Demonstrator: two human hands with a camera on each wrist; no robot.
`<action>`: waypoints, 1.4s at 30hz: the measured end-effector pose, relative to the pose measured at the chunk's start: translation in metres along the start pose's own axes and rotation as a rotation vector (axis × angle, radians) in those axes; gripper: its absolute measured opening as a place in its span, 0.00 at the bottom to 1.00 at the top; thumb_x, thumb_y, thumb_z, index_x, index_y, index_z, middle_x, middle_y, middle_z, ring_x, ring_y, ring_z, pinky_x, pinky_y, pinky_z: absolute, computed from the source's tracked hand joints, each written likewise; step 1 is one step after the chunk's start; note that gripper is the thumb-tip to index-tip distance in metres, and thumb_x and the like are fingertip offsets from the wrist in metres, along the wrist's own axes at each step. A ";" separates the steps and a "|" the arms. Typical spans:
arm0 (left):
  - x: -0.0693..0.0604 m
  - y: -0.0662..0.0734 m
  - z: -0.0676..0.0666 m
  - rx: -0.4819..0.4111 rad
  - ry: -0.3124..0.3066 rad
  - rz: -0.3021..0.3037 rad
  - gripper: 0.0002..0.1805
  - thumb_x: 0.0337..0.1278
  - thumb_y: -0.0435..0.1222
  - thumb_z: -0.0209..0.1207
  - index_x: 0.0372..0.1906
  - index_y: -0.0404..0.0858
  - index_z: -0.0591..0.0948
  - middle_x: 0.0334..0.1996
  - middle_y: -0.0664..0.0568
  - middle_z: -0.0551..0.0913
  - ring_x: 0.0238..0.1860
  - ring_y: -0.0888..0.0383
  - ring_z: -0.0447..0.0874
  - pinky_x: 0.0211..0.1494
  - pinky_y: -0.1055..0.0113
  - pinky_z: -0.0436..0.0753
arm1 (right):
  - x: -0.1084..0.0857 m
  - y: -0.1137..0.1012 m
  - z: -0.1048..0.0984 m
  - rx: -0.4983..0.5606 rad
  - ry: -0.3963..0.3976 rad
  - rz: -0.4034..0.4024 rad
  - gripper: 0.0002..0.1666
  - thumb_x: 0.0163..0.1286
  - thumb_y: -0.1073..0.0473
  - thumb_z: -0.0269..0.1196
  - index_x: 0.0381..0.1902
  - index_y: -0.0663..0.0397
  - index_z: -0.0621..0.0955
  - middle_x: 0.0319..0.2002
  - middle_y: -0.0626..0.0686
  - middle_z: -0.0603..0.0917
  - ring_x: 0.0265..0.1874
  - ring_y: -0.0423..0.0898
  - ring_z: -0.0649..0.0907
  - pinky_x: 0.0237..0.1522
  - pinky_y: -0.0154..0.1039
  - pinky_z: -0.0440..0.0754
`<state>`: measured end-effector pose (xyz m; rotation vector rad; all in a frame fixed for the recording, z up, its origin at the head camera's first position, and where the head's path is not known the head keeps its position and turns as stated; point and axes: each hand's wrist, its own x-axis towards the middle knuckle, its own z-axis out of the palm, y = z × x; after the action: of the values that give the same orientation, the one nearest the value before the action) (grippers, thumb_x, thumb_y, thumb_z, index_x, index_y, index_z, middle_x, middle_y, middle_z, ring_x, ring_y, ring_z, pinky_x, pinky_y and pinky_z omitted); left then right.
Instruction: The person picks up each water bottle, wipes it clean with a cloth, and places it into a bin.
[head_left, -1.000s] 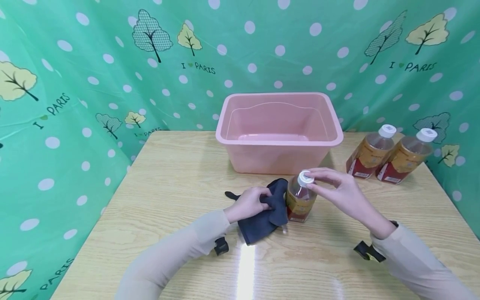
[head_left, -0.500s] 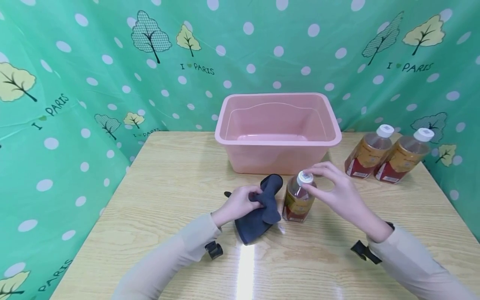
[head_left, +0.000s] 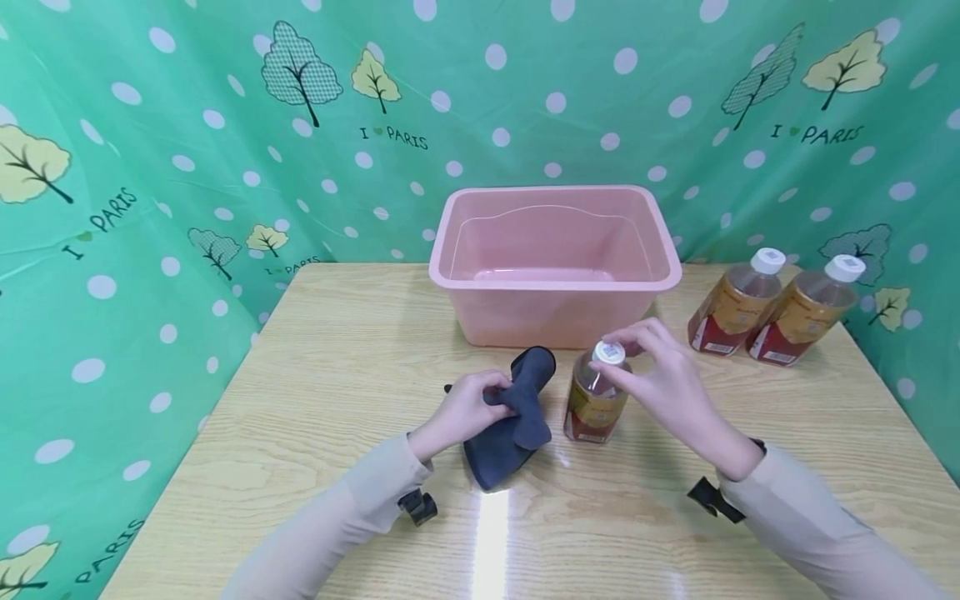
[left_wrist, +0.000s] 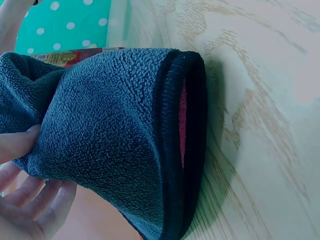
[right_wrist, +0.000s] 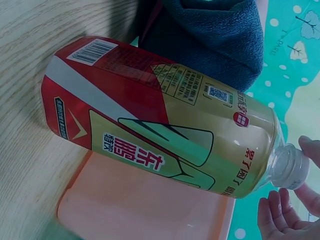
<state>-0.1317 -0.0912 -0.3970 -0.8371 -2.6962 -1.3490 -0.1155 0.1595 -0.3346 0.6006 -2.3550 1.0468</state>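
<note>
In the head view, my left hand point(head_left: 471, 408) pinches a dark blue-grey cloth point(head_left: 504, 442), gathered in the middle and resting on the table. The left wrist view shows the cloth's point(left_wrist: 110, 120) fuzzy surface and black edging, with thumb and fingers around its gathered part. My right hand point(head_left: 670, 392) holds the white cap point(head_left: 609, 352) of an upright bottle point(head_left: 594, 408) between thumb and fingers. Red and gold labelling covers this bottle point(right_wrist: 150, 120) in the right wrist view. A narrow gap separates cloth and bottle.
A pink bin point(head_left: 555, 312) stands behind the bottle at the back of the table point(head_left: 337, 367). Two more capped bottles point(head_left: 738, 308) point(head_left: 802, 317) stand side by side at the back right. A green dotted curtain point(head_left: 480, 92) hangs behind the table.
My left hand and the cloth have moved left, away from the bottle they were against. The right hand keeps its hold on the cap, and the bottle has shifted slightly left.
</note>
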 end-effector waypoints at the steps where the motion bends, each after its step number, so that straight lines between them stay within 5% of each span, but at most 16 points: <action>1: -0.001 0.000 0.000 -0.004 0.001 -0.005 0.09 0.36 0.26 0.63 0.30 0.34 0.79 0.33 0.48 0.80 0.35 0.56 0.78 0.41 0.70 0.75 | 0.000 0.000 0.000 -0.004 0.000 0.002 0.20 0.40 0.67 0.71 0.34 0.61 0.78 0.32 0.51 0.75 0.31 0.40 0.75 0.34 0.21 0.70; 28: -0.006 0.003 -0.006 -0.041 0.007 -0.051 0.09 0.38 0.25 0.63 0.31 0.34 0.79 0.33 0.47 0.81 0.35 0.55 0.78 0.40 0.65 0.77 | -0.004 0.003 -0.011 0.168 -0.161 0.056 0.18 0.50 0.70 0.64 0.43 0.58 0.81 0.42 0.51 0.78 0.43 0.33 0.73 0.40 0.21 0.71; 42: -0.007 0.004 -0.006 -0.061 0.012 -0.054 0.09 0.38 0.24 0.62 0.31 0.34 0.79 0.34 0.47 0.81 0.34 0.56 0.78 0.39 0.65 0.77 | -0.005 0.007 -0.014 0.162 -0.227 0.060 0.19 0.55 0.66 0.62 0.47 0.55 0.79 0.49 0.53 0.77 0.49 0.29 0.72 0.45 0.20 0.69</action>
<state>-0.1254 -0.0965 -0.3921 -0.7635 -2.6999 -1.4494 -0.1122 0.1759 -0.3335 0.7473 -2.5116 1.2651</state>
